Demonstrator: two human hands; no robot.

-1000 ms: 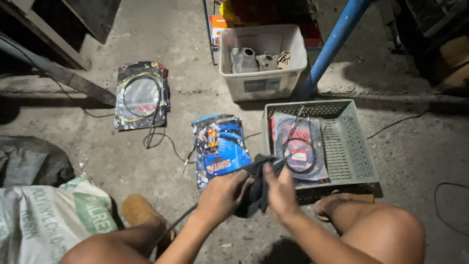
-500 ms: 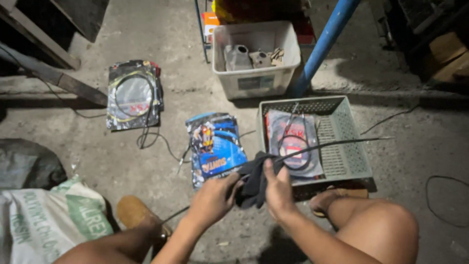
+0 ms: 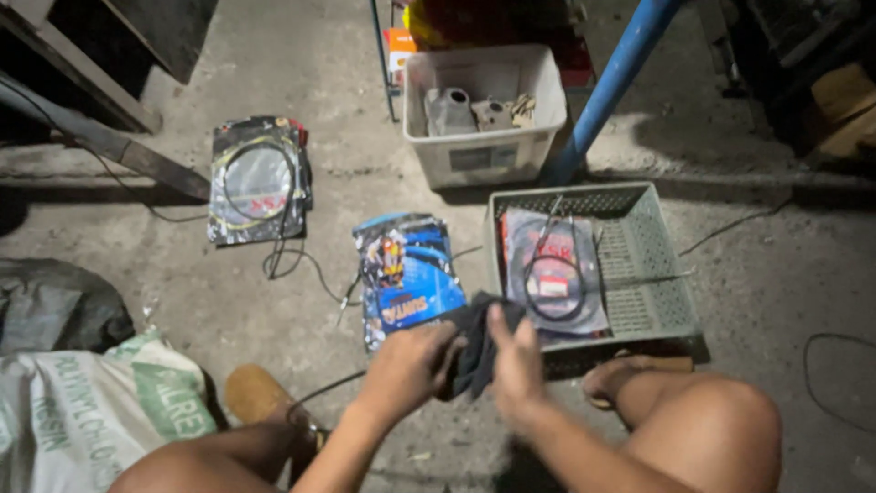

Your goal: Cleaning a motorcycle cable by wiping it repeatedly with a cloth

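My left hand and my right hand both grip a dark cloth in front of me, low in the view. A thin grey cable runs from the cloth to the right across a grey plastic basket. Inside the basket lies a clear packet with a coiled black cable. A blue packet of cable lies on the concrete floor just left of the basket.
A dark packet with a coiled cable lies farther left. A white plastic bin with metal parts stands behind, beside a blue pole. A printed sack sits at lower left. My bare knees frame the bottom.
The thin cable has been drawn in through the cloth; its free end now lies shorter over the basket. Both hands have shifted slightly on the cloth.
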